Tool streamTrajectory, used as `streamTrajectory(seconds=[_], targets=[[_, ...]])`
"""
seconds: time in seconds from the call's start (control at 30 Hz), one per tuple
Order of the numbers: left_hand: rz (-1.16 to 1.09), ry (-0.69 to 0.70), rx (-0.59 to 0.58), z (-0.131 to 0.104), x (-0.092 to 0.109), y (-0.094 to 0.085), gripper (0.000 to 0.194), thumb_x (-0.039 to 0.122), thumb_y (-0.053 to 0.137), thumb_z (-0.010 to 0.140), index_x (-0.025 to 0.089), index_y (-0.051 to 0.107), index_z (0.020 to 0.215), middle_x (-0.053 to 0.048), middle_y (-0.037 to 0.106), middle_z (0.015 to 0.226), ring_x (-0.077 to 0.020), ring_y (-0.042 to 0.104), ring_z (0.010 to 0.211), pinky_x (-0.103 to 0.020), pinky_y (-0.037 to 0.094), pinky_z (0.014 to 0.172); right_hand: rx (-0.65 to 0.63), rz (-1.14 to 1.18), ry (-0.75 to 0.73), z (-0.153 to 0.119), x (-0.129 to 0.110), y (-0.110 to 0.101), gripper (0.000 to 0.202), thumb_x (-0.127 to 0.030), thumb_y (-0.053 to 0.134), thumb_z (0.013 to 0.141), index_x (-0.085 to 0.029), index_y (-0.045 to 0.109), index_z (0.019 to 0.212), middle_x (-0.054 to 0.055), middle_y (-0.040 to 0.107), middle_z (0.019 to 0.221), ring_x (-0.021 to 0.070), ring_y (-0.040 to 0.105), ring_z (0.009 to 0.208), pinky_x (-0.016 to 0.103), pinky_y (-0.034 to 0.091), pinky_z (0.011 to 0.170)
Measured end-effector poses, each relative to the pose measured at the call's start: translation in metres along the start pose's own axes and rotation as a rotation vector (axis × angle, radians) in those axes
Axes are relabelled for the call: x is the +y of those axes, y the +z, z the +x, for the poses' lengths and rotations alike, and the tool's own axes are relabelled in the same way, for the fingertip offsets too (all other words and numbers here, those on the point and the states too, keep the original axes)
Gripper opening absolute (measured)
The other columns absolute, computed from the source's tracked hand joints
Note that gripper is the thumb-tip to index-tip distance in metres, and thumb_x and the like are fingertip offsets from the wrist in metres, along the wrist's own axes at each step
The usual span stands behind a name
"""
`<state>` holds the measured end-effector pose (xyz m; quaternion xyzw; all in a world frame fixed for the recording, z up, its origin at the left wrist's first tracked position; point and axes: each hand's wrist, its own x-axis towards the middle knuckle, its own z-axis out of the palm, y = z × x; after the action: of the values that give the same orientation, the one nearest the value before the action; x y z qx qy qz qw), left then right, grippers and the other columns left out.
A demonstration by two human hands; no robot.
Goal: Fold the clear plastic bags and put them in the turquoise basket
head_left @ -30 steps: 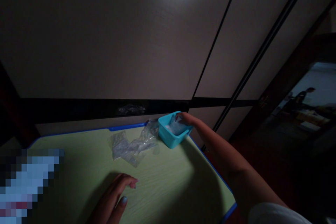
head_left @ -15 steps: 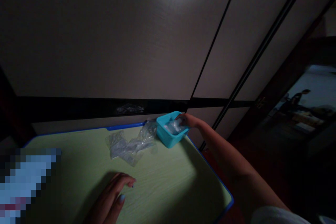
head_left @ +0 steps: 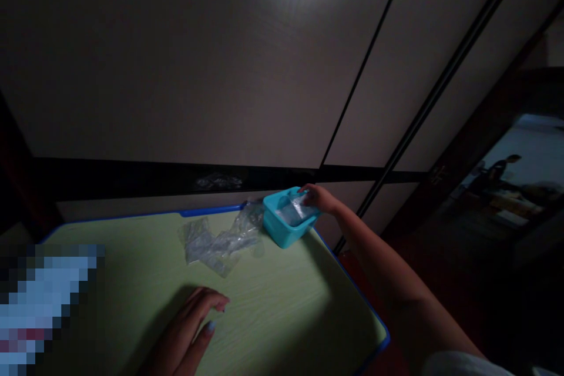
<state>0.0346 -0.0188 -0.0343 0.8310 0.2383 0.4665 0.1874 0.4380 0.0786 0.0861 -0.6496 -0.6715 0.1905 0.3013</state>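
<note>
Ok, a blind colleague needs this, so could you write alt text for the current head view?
A person's right hand is at the rim of a turquoise plastic tub, by the clear plastic inside it. The left hand is loosely curled over a pale green, blue-edged tabletop, nearer the camera than some crumpled clear plastic bags.

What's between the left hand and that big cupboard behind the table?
In the head view, crumpled clear plastic lies between the left hand and the cupboard, on the green table.
</note>
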Motion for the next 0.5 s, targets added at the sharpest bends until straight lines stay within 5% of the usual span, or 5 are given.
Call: streamTrajectory(seconds=[0.27, 0.37, 0.5], targets=[[0.169, 0.096, -0.014, -0.003, 0.004, 0.000, 0.035, 0.022, 0.050, 0.085, 0.025, 0.056, 0.120, -0.006, 0.061, 0.118, -0.0202, 0.061, 0.104, -0.026, 0.052, 0.087, 0.054, 0.297, -0.115, -0.033, -0.063, 0.018, 0.050, -0.030, 0.072, 0.068, -0.019, 0.051, 0.112, -0.001, 0.058, 0.081, 0.0120, 0.055, 0.067, 0.024, 0.044, 0.060], [0.216, 0.120, 0.040, -0.006, 0.010, 0.001, 0.038, 0.026, 0.050, 0.087, 0.024, 0.056, 0.124, -0.009, 0.053, 0.131, -0.0253, 0.052, 0.118, -0.035, 0.046, 0.097, -0.028, 0.557, -0.189, -0.057, -0.092, 0.043, 0.050, -0.027, 0.077, 0.066, -0.021, 0.052, 0.108, -0.002, 0.058, 0.081, 0.0117, 0.055, 0.066, 0.023, 0.044, 0.059], [0.308, 0.235, 0.015, -0.007, 0.019, -0.002, 0.050, 0.029, 0.051, 0.089, 0.022, 0.046, 0.138, -0.010, 0.039, 0.147, -0.0310, 0.035, 0.135, -0.047, 0.031, 0.110, -0.188, 0.625, -0.178, -0.089, -0.114, 0.088, 0.050, -0.024, 0.076, 0.069, -0.022, 0.052, 0.113, -0.006, 0.051, 0.068, 0.0104, 0.049, 0.058, 0.021, 0.038, 0.052]])
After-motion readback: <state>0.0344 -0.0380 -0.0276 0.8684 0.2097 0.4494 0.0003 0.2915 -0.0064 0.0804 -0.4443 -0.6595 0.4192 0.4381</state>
